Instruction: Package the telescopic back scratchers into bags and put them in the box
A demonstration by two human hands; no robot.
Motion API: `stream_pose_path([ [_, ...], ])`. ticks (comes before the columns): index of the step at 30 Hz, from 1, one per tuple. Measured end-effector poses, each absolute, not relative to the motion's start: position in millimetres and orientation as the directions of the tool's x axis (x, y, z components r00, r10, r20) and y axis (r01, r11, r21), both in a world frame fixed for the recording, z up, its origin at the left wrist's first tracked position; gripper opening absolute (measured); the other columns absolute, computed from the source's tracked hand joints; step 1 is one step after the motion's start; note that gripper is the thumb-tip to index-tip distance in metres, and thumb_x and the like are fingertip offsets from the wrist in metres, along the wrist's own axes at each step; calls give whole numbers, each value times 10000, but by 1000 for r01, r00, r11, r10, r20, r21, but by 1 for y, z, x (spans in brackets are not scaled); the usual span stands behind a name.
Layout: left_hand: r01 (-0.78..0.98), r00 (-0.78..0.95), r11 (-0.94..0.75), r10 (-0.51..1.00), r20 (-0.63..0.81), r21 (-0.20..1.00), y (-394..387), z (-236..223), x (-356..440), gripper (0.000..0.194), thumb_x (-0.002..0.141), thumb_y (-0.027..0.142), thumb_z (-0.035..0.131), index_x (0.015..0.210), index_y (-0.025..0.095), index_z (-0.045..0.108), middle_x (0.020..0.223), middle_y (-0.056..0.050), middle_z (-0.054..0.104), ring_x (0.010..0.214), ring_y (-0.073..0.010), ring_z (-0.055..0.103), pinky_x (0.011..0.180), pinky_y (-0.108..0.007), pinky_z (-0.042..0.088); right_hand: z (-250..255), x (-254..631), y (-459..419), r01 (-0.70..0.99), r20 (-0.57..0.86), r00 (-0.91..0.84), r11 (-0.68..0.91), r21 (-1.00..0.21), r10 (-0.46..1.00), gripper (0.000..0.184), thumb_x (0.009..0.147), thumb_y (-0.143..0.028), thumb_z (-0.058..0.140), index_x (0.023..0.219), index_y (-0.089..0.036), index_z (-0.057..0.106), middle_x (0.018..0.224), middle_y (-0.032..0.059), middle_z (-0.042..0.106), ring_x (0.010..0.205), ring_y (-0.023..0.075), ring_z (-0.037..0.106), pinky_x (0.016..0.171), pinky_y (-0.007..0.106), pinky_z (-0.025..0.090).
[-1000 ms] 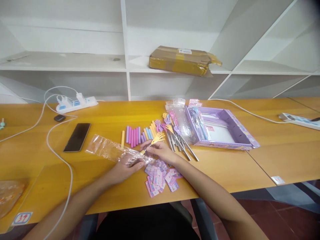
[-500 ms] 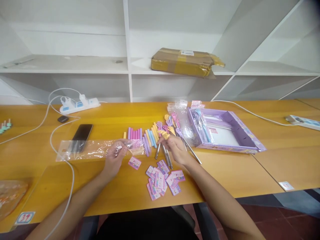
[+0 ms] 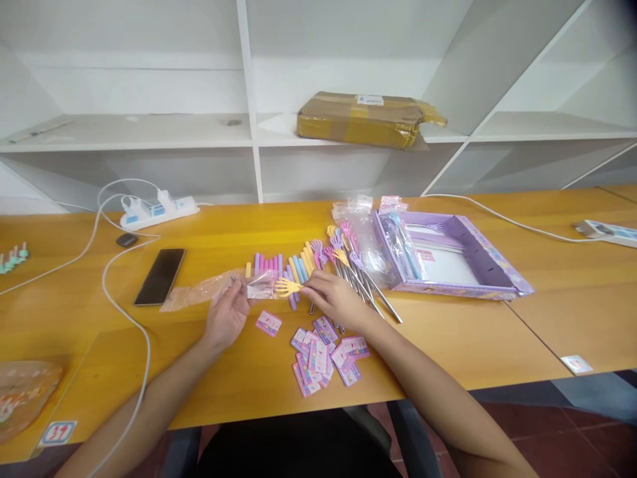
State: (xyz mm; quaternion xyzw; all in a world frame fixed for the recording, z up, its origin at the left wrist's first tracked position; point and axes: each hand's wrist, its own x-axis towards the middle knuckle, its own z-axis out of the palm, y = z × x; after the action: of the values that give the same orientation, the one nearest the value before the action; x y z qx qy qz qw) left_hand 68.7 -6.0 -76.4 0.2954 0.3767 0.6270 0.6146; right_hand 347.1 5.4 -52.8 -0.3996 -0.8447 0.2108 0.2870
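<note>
My left hand (image 3: 227,313) is closed on a long clear plastic bag (image 3: 199,291), which trails left toward the phone. Between the fingers of my right hand (image 3: 334,300) is a back scratcher with a yellow hand-shaped head (image 3: 287,287); the head is at the bag's right end, and I cannot tell if it is inside. Behind and right of my right hand lie more back scratchers (image 3: 365,282) with coloured heads and metal rods. Pastel handle tubes (image 3: 269,264) lie in a row behind the bag. Small printed cards (image 3: 317,358) are piled nearer me, with a single card (image 3: 269,323) apart.
A purple tray (image 3: 452,290) at right holds a bagged back scratcher (image 3: 405,249), with clear bags (image 3: 365,232) beside it. At left are a phone (image 3: 160,275), a power strip (image 3: 159,211) and a white cable (image 3: 141,318). A taped carton (image 3: 368,119) rests on the shelf.
My right hand has brought the yellow-headed back scratcher left and down to the bag's end. The bag has been drawn right, off the phone, and crumpled.
</note>
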Motion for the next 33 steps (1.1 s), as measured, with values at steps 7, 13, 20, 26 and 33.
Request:
stream_pose_path([
  [7, -515, 141, 111, 989, -44, 850, -13, -67, 79, 300, 901, 476, 800, 906, 198, 688, 1154, -104, 815, 1259, -320, 720, 1058, -479, 586, -59, 339, 3, 497, 324, -557, 619, -608, 765, 401, 1135, -414, 459, 973, -220, 771, 902, 44, 616, 860, 175, 626, 818, 301, 455],
  [13, -502, 128, 63, 992, 2, 863, -15, -66, 77, 364, 856, 445, 867, 1092, 213, 716, 1287, -124, 782, 1316, -349, 691, 1130, -526, 545, -61, 336, 3, 461, 327, -539, 597, -656, 776, 387, 1129, -383, 488, 946, -218, 786, 888, 37, 614, 841, 160, 620, 825, 289, 450],
  [20, -548, 137, 11, 988, 77, 836, -16, -68, 74, 569, 757, 463, 945, 1225, 216, 736, 1308, -142, 769, 1295, -359, 697, 1138, -553, 543, -63, 337, 3, 445, 394, -490, 611, -655, 778, 354, 1116, -366, 520, 910, -207, 760, 866, 41, 620, 821, 169, 610, 801, 291, 459],
  [26, -521, 170, 40, 984, 57, 853, -16, -68, 76, 336, 937, 365, 797, 1231, 207, 763, 1302, -146, 773, 1256, -299, 717, 1123, -496, 555, -63, 336, 2, 445, 385, -503, 614, -652, 774, 364, 1117, -378, 516, 930, -210, 780, 876, 45, 627, 822, 169, 618, 800, 301, 463],
  [33, -499, 168, 94, 986, -10, 861, -19, -71, 80, 307, 903, 361, 832, 1157, 195, 786, 1257, -120, 777, 1150, -246, 740, 1028, -393, 601, -68, 333, 1, 408, 372, -523, 608, -681, 767, 358, 1109, -411, 528, 950, -214, 781, 896, 51, 655, 824, 169, 639, 806, 300, 485],
])
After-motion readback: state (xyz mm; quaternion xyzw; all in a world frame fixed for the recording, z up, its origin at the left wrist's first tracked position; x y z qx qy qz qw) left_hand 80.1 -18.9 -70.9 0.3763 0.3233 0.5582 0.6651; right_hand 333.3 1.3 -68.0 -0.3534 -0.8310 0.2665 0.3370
